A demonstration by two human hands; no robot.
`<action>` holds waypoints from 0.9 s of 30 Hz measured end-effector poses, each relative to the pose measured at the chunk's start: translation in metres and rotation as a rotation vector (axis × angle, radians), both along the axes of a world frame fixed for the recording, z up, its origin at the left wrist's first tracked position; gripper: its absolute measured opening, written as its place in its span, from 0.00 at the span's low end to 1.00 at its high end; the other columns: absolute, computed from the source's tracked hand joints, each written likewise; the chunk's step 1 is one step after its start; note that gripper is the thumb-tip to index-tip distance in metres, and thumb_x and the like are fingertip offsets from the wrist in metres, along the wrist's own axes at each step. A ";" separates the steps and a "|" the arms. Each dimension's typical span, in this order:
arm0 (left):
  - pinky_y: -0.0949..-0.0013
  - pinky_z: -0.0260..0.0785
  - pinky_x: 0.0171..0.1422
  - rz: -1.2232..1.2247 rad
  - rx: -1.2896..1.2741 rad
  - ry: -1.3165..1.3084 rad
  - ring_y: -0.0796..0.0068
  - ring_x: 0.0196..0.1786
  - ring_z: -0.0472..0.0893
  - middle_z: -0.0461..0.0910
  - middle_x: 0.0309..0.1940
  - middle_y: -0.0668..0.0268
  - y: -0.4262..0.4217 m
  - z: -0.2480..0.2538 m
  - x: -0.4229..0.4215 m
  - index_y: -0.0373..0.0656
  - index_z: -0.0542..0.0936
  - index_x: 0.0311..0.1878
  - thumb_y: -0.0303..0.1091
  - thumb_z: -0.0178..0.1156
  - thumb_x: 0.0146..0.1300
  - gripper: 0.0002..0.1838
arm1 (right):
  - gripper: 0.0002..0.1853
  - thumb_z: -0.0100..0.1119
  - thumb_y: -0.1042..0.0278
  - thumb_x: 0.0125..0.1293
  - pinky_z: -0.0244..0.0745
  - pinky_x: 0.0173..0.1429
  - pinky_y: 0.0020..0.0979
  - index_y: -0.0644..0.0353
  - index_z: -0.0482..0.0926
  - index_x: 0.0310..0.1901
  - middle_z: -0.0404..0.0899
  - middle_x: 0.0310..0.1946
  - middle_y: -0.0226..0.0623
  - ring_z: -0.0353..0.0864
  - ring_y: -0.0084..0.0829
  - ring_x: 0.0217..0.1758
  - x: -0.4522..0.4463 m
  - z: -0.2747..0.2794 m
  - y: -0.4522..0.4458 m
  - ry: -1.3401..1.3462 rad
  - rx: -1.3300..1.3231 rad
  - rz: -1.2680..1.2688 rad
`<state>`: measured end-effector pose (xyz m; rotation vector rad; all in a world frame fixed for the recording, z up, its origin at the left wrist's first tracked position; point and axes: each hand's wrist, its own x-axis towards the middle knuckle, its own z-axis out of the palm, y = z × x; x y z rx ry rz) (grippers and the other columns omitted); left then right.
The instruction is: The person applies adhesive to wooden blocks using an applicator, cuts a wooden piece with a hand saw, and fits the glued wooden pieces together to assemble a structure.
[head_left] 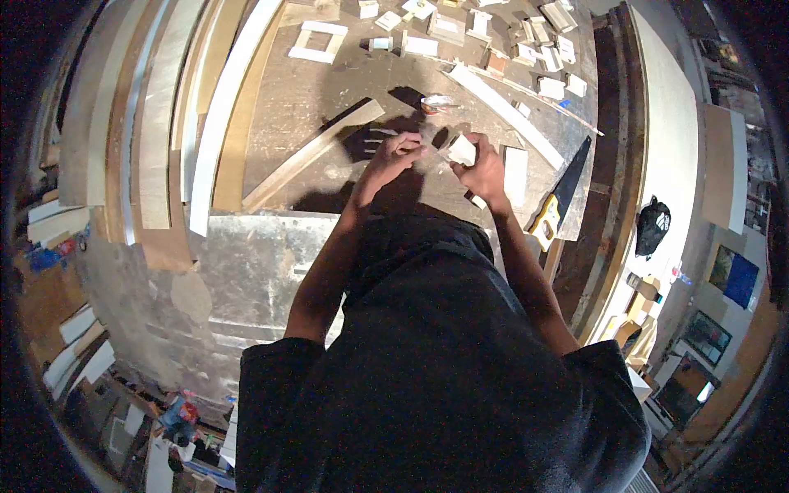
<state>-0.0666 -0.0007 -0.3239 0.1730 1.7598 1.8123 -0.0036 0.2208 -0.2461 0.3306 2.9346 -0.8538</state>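
My right hand (485, 174) is closed round a small pale wooden block (462, 150), held above the worktable (329, 86). Just left of it, my left hand (393, 164) has its fingertips drawn together near a thin, see-through blurred thing (432, 151); what exactly it is cannot be made out. Beyond the hands lies a small orange-and-silver item (438, 104), too small to name. A flat pale wood piece (515, 175) rests right of my right hand. Farther right is a handsaw (561, 197) with a yellow handle.
Long boards (218, 107) lie along the left side. A wooden strip (316, 152) slants left of my hands, and a white strip (509, 117) runs beyond them. Several small blocks (549, 56) and a square wooden frame (318, 41) sit at the far side.
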 end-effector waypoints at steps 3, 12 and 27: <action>0.67 0.77 0.56 -0.001 0.080 0.060 0.72 0.52 0.83 0.83 0.53 0.57 0.008 0.019 0.003 0.38 0.76 0.63 0.38 0.72 0.62 0.28 | 0.34 0.78 0.67 0.49 0.79 0.49 0.36 0.60 0.72 0.58 0.85 0.43 0.47 0.86 0.42 0.42 -0.009 0.034 0.003 0.049 -0.188 0.014; 0.69 0.77 0.60 -0.031 0.429 0.004 0.74 0.54 0.81 0.80 0.54 0.64 0.028 0.123 0.000 0.43 0.71 0.70 0.28 0.70 0.62 0.33 | 0.34 0.79 0.74 0.49 0.80 0.48 0.30 0.62 0.71 0.58 0.86 0.39 0.38 0.84 0.27 0.43 -0.019 0.105 0.002 0.011 -0.638 0.008; 0.64 0.82 0.55 0.017 0.579 -0.178 0.71 0.54 0.83 0.82 0.52 0.61 0.022 0.168 0.000 0.38 0.74 0.66 0.32 0.66 0.66 0.25 | 0.54 0.75 0.78 0.54 0.74 0.63 0.36 0.55 0.51 0.79 0.84 0.54 0.47 0.83 0.34 0.58 -0.006 0.165 0.014 -0.099 -1.041 0.234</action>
